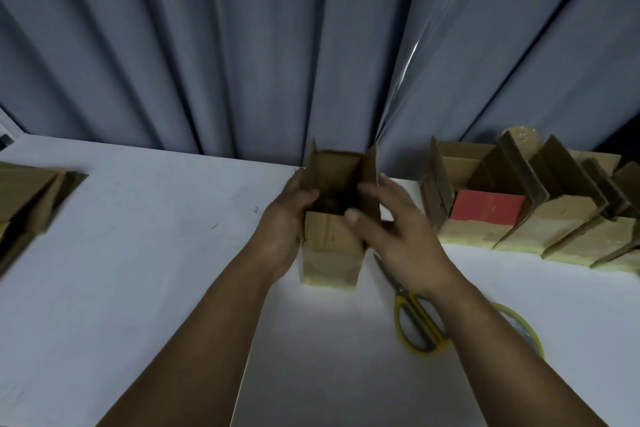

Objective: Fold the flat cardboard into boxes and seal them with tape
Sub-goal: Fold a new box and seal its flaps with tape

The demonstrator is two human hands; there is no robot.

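So you've got the small cardboard box (329, 246) standing upright on the white table (138, 253), right in the middle and close to the grey curtain (242, 45). Its top is open with the flaps sticking up, and there's a pale yellowish band along the bottom edge.

Your left hand (285, 218) is wrapped around the box's left wall, with the thumb hooked over the rim into the opening and the rest of the hand against the outside. Your right hand (398, 232) is on the other side. Its fingers are curled over the right flap and its thumb sits on the near front edge, so it's gripping too. It's a bit blurry though, so I can't tell exactly how the fingertips lie.

Just beside the box on your right, the yellow-handled scissors (415, 322) lie flat on the table, partly under your right wrist. A roll of tape (523, 326) is near them, half hidden behind your right forearm.

Further right there's a row of folded boxes (561, 229) along the back of the table — open tops, flaps up, packed side by side. One of them has something red (488, 206) inside it.

Way over on the left edge is a stack of flat cardboard (27, 198), well apart from everything else.
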